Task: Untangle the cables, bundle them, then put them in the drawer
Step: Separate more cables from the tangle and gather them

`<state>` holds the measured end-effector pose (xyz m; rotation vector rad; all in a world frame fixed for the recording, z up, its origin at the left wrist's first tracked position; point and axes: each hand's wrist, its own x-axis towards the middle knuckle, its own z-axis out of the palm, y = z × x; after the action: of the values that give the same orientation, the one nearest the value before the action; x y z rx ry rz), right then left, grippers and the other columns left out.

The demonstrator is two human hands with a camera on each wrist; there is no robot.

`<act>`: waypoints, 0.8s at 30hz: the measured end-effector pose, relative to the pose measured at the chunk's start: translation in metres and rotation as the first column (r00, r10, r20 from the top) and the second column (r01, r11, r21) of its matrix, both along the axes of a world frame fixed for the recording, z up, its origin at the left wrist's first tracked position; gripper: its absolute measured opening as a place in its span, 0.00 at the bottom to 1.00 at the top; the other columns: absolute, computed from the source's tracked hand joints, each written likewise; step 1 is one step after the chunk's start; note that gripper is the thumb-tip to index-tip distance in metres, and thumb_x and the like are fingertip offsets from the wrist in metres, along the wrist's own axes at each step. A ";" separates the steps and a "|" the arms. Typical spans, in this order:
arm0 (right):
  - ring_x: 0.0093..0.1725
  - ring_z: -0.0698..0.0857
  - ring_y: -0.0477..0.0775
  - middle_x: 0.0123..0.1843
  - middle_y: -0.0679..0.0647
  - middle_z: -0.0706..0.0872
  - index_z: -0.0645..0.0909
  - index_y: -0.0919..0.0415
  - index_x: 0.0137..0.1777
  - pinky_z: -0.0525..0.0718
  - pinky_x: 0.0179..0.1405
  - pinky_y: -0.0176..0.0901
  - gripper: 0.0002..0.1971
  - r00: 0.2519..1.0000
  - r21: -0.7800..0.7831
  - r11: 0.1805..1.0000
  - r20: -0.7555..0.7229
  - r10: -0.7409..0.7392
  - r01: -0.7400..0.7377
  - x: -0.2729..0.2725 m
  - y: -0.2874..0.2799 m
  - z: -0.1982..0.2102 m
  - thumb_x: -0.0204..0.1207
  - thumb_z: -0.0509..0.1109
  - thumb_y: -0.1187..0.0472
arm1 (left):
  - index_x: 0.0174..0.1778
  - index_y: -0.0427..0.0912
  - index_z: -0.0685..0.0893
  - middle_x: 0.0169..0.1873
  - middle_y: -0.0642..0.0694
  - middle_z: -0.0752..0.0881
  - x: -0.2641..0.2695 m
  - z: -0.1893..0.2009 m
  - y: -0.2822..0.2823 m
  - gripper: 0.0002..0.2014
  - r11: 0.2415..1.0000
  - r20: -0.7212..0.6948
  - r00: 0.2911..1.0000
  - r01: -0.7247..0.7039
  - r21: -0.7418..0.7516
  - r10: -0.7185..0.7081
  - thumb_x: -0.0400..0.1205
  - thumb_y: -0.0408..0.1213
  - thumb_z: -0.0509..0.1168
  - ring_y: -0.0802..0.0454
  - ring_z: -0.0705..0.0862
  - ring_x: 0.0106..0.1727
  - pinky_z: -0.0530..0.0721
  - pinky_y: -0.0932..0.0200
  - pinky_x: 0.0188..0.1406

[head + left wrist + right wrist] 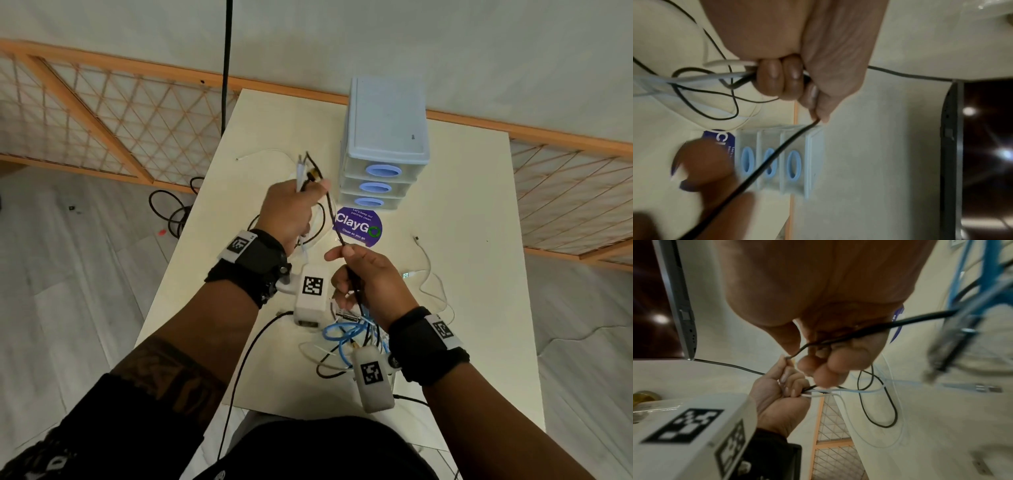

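Note:
My left hand (291,209) is raised over the table and grips several cable ends, white and black, in its fist (785,81). A black cable (334,219) runs taut from that fist down to my right hand (366,277), which pinches it between thumb and fingers (830,363). Below the right hand a tangle of blue, white and black cables (352,335) lies on the table. The pale blue three-drawer unit (383,150) stands at the back of the table, all drawers closed (777,162).
A white cable with a USB plug (428,274) lies to the right on the cream table (479,240). A purple ClayGo sticker (359,226) sits before the drawers. Black cords (171,212) lie on the floor at the left, near a wooden lattice panel (102,120).

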<state>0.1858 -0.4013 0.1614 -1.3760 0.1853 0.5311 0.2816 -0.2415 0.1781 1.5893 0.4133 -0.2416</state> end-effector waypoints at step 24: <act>0.21 0.81 0.57 0.26 0.58 0.76 0.87 0.53 0.57 0.76 0.23 0.39 0.15 0.999 -0.140 0.990 0.041 0.013 -0.008 0.000 0.001 0.006 0.91 0.59 0.49 | 0.59 0.34 0.87 0.31 0.51 0.69 0.002 -0.007 0.006 0.22 0.967 -0.020 0.974 0.222 -0.124 -0.226 0.84 0.52 0.74 0.54 0.61 0.26 0.61 0.61 0.22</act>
<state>0.1862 -0.4003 0.1675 -1.5240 0.1842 0.5052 0.2839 -0.2356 0.1708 1.5132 0.2396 -0.4595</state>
